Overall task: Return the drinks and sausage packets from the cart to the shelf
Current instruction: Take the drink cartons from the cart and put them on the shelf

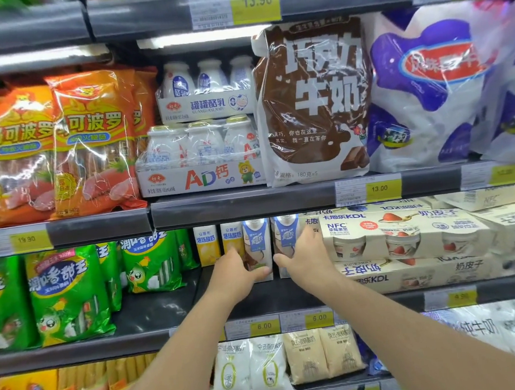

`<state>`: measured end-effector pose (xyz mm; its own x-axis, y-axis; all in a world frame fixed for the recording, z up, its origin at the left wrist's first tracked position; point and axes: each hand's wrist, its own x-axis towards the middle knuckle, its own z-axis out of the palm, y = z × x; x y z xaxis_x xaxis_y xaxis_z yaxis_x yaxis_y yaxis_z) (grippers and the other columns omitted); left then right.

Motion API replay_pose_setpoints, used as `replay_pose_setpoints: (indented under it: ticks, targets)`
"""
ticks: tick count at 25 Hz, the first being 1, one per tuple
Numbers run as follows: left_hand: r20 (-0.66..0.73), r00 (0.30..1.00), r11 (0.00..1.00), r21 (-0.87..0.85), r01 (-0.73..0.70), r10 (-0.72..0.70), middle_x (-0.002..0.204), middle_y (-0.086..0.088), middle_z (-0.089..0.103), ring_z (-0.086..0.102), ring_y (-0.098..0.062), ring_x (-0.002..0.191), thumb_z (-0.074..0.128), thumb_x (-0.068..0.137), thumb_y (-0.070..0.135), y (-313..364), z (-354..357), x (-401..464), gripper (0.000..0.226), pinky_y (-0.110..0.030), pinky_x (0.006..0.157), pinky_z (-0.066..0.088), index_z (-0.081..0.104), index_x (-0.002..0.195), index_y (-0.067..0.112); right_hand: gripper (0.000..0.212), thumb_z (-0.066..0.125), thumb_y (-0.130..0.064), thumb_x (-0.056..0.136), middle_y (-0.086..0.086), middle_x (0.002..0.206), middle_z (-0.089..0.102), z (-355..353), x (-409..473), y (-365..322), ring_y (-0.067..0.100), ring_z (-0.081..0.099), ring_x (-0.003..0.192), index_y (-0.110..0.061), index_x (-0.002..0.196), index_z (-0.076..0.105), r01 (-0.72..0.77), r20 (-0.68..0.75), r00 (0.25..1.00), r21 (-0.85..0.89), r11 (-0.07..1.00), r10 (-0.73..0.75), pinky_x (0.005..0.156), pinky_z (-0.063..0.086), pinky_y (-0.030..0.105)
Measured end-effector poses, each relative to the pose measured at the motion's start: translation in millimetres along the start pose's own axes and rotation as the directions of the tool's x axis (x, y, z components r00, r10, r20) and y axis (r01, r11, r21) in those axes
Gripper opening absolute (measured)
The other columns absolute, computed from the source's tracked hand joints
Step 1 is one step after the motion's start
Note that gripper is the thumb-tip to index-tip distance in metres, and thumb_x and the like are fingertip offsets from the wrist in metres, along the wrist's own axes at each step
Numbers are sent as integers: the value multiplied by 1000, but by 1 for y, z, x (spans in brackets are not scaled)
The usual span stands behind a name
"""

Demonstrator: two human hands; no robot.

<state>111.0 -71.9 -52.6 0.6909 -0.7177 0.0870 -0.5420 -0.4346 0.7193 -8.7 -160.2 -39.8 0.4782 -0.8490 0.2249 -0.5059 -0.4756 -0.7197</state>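
Note:
Two blue-and-white drink cartons stand side by side on the middle shelf (154, 311). My left hand (237, 273) wraps the lower part of the left carton (257, 242). My right hand (303, 258) grips the right carton (285, 234) from its right side. Both cartons are upright with their bases on the shelf board. Orange sausage packets (93, 141) hang on the shelf above at the left. Green sausage packets (67, 291) stand left of the cartons. The cart is out of view.
Two yellow drink cartons (207, 246) stand just left of my left hand. Cream yoghurt multipacks (408, 237) are stacked right of my right hand. Bottle multipacks (202, 156) and a brown chocolate milk bag (313, 101) sit above. Bare shelf board lies in front of the green packets.

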Motion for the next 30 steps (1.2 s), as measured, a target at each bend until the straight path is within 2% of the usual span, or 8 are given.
replay_pose_setpoints:
  ticks: [5, 8, 11, 16, 19, 22, 27, 30]
  targets:
    - [144, 988, 905, 424, -17, -49, 141, -9, 49, 51, -26, 125, 63, 83, 57, 1, -28, -26, 79, -38, 101, 45, 40, 141, 8, 61, 65, -35, 91, 8, 133, 41, -12, -33, -6, 22, 44, 125, -8, 138, 37, 106, 75, 992, -107, 989, -98, 103, 41, 34]
    - [206, 978, 716, 686, -128, -22, 138, -12, 48, 49, -29, 123, 57, 83, 64, 19, -38, -48, 80, -43, 101, 45, 40, 139, 9, 64, 60, -43, 92, 8, 136, 43, -32, -58, -1, 23, 42, 127, -9, 141, 38, 265, 134, 962, -248, 932, -237, 108, 40, 35]
    - [248, 962, 552, 789, -269, 115, 137, -11, 48, 46, -30, 124, 52, 82, 70, 55, -31, -67, 83, -43, 103, 42, 41, 139, 11, 60, 57, -46, 92, 7, 134, 49, -72, -73, 13, 24, 46, 126, -10, 138, 45, 335, 121, 942, -364, 869, -312, 105, 42, 37]
    - [390, 862, 499, 703, -506, 324, 146, -11, 42, 39, -31, 134, 53, 81, 70, 147, 44, -105, 87, -45, 111, 33, 33, 145, 14, 59, 54, -51, 90, 8, 132, 52, -168, -99, 90, 28, 47, 125, -14, 135, 48, 222, 68, 973, -539, 813, -220, 104, 42, 42]
    - [464, 788, 439, 658, -612, 404, 153, -12, 33, 30, -32, 141, 51, 81, 70, 199, 117, -128, 89, -51, 115, 24, 29, 147, 14, 73, 51, -59, 90, 12, 141, 45, -235, -126, 165, 32, 42, 131, -12, 144, 38, 64, 17, 997, -644, 762, -69, 106, 40, 45]
    - [552, 681, 380, 568, -730, 481, 150, -11, 35, 26, -33, 141, 48, 81, 72, 252, 197, -157, 90, -56, 116, 17, 29, 146, 13, 71, 53, -59, 88, 12, 139, 45, -308, -168, 247, 33, 42, 131, -12, 140, 40, -118, -84, 993, -675, 728, 84, 104, 39, 44]
    - [671, 521, 301, 426, -853, 527, 158, -12, 24, 17, -32, 146, 45, 86, 68, 336, 314, -219, 93, -58, 116, 13, 17, 153, 10, 71, 53, -60, 89, 15, 141, 44, -423, -253, 357, 33, 44, 128, -10, 139, 41, -385, -246, 922, -671, 634, 300, 99, 43, 44]
    - [704, 412, 243, 334, -911, 579, 156, -14, 29, 22, -33, 145, 47, 85, 69, 382, 377, -256, 92, -58, 115, 17, 21, 151, 11, 72, 52, -60, 89, 17, 143, 41, -474, -303, 407, 35, 43, 130, -10, 140, 41, -531, -335, 842, -647, 547, 422, 101, 44, 46]
